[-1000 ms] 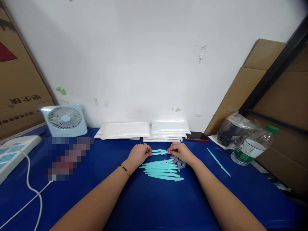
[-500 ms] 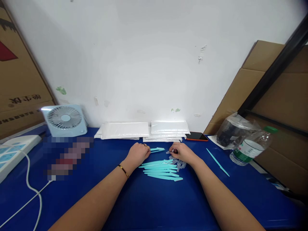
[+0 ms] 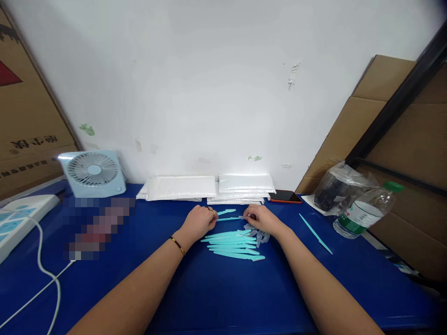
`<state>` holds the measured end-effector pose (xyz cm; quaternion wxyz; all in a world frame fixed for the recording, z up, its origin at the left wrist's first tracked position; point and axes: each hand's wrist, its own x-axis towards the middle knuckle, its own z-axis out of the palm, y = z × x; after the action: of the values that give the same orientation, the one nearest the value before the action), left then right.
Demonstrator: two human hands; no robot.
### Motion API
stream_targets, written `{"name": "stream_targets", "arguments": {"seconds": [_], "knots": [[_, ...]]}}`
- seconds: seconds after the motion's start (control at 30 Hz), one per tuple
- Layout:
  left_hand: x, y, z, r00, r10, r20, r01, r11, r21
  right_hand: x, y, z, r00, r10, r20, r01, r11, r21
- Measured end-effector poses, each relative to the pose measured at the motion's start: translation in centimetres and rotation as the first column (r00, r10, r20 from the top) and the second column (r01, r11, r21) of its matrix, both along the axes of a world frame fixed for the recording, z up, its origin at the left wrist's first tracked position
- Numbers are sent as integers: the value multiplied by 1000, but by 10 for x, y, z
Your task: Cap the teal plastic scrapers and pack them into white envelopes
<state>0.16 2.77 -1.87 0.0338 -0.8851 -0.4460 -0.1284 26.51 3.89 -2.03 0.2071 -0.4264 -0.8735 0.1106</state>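
My left hand (image 3: pixel 200 220) is closed on a turquoise eyebrow razor (image 3: pixel 227 218), held level and pointing right. Just behind it, a second turquoise razor (image 3: pixel 227 212) sticks out beside the same fingers; whether they grip that one too I cannot tell. Pinched in my right hand (image 3: pixel 261 218) is a small clear blade cap (image 3: pixel 241 217), at the tip of the held razor. Below my hands, several turquoise razors (image 3: pixel 232 244) lie roughly side by side. A loose heap of clear caps (image 3: pixel 260 236) is partly under my right hand.
A single razor (image 3: pixel 316 234) lies to the right. Along the wall are white padded packets (image 3: pixel 181 188) and a phone (image 3: pixel 285 197). A water bottle (image 3: pixel 359 214) and a bagged dark item (image 3: pixel 331 190) stand right; a fan (image 3: pixel 94 173) and power strip (image 3: pixel 24 218) are left.
The razor in my left hand now reaches the cap in my right fingers; before, there was a gap. The two razors at my left hand have spread apart.
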Motion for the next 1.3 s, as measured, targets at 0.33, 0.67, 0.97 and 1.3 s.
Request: {"name": "stream_targets", "arguments": {"seconds": [0.33,0.67,0.97,1.3], "knots": [[5,2,-1,983,83,161,-73,995,-67,-11,0,7,997,-41,-66,42,999,6],[4,-11,7,959,-86,269,173,932,-319,21,-10,8,995,28,-100,-45,984,-171],[-1,-9,7,964,70,256,28,933,-358,15,-9,5,998,-37,-46,34,997,-64],[-3,-13,10,945,119,305,20,909,-416,15,-12,5,991,-82,-105,67,988,-140]]}}
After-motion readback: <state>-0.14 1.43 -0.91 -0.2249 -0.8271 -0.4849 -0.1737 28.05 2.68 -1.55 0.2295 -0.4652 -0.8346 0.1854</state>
